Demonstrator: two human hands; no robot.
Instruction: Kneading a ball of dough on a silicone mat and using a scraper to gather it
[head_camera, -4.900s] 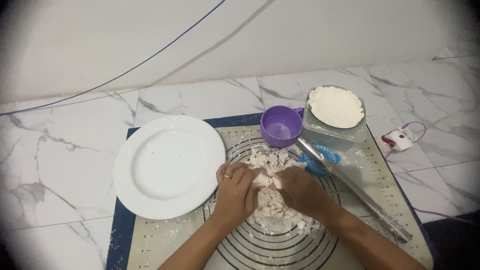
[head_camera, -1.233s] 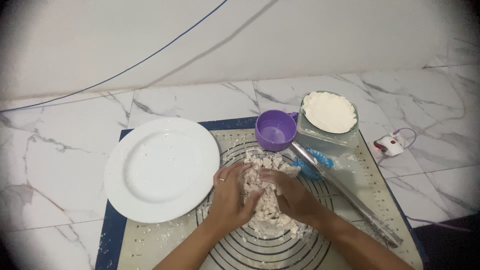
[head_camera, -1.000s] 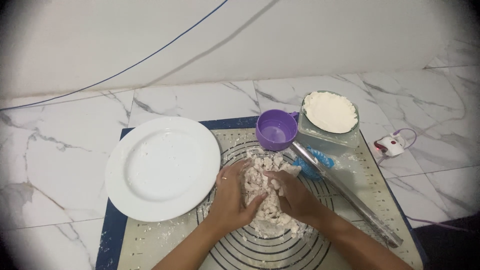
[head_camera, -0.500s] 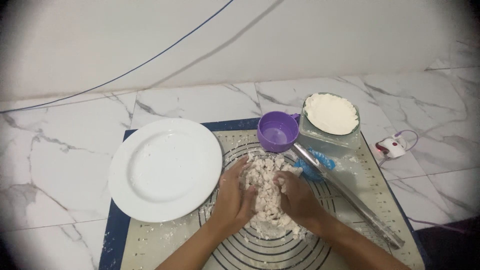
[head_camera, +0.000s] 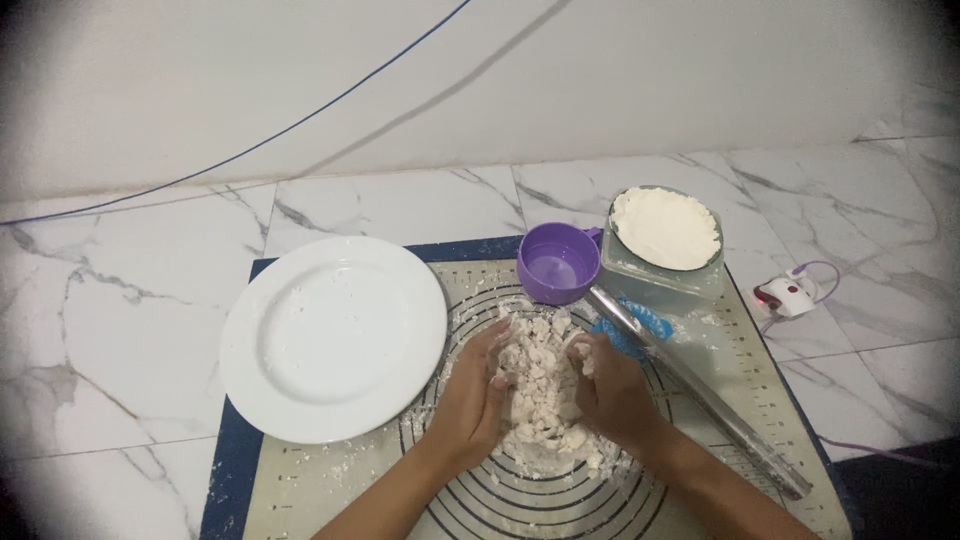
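Worktop (head_camera: 120, 330) was white marble with grey veining, thin seams dividing it into large slabs. Plain off-white wall (head_camera: 600, 80) rose along worktop's far edge. Thin blue cable (head_camera: 300, 122) ran slantwise across wall, from upper middle down toward far left corner, casting soft shadow to its right. Light was even, dim toward picture's corners. Dark patch showed past near right corner.

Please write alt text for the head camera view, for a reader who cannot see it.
Both hands, left hand and right hand, press a crumbly dough pile on a baking mat. Around it: white plate, purple cup, flour container, rolling pin.
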